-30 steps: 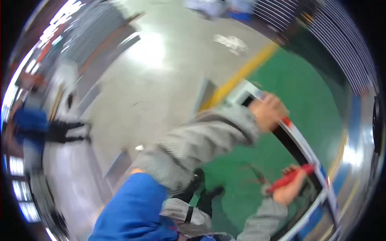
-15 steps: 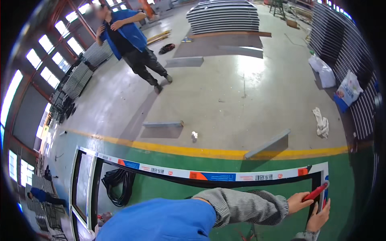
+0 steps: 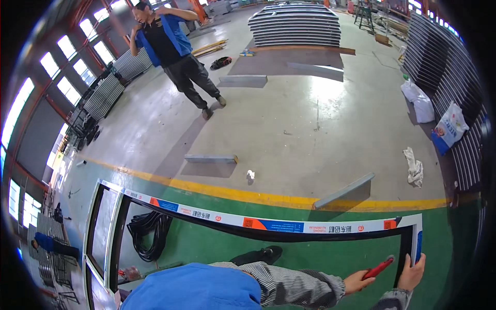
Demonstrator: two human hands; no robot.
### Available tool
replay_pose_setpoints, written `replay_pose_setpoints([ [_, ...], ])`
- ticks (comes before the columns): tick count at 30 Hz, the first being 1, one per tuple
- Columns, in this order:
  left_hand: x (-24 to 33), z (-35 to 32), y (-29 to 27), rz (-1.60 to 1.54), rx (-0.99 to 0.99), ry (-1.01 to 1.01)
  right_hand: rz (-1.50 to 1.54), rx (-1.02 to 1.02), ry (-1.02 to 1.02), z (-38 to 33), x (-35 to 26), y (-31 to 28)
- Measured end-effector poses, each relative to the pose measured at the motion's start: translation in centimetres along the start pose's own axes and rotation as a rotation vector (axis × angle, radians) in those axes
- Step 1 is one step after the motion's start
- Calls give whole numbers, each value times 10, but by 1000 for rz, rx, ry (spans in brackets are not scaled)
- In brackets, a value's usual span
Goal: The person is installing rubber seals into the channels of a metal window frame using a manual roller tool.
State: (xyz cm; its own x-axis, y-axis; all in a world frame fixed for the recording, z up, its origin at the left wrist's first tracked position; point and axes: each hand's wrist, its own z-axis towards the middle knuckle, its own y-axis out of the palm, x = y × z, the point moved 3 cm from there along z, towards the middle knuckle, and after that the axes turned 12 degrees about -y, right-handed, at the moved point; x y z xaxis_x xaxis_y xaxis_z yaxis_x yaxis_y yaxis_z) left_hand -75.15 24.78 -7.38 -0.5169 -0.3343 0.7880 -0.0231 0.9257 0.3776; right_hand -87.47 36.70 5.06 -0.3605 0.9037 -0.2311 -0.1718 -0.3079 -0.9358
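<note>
At four to five o'clock, both of the person's hands are at the near-right end of a rectangular metal frame (image 3: 320, 227), which spans the lower part of the view from eight o'clock round to four. The left hand (image 3: 356, 282), at five o'clock, is closed around the handle of a red-handled hand tool (image 3: 380, 267). The tool's round grey tip points toward two o'clock, over the frame's opening, just beside the short right-hand rail and apart from it. The right hand (image 3: 412, 274), at four o'clock, grips that rail, thumb and fingers on either side.

White, blue and orange protective film (image 3: 186, 211) covers the frame's long far rail. Through the opening, at eight o'clock, a black coil (image 3: 150, 235) lies on the green floor (image 3: 310, 253); a dark shoe (image 3: 258, 254) shows at six.

Beyond the yellow line (image 3: 248, 195), grey bars lie on the pale floor at nine (image 3: 211, 159) and four o'clock (image 3: 343, 191). A white cloth (image 3: 413, 168) lies at three, filled bags (image 3: 449, 126) stand between two and three, stacked frames (image 3: 294, 28) at one, and a co-worker (image 3: 178, 57) in a blue jacket at eleven.
</note>
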Motion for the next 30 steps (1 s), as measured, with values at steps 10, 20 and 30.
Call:
replay_pose_setpoints([
  [10,0,1,11,-55,98,-219,48,-14,-166,28,-3,8],
  [20,-15,1,74,164,72,37,124,-304,48,-9,29,-13],
  [30,38,50,42,58,270,71,438,-100,286,-11,44,-4],
])
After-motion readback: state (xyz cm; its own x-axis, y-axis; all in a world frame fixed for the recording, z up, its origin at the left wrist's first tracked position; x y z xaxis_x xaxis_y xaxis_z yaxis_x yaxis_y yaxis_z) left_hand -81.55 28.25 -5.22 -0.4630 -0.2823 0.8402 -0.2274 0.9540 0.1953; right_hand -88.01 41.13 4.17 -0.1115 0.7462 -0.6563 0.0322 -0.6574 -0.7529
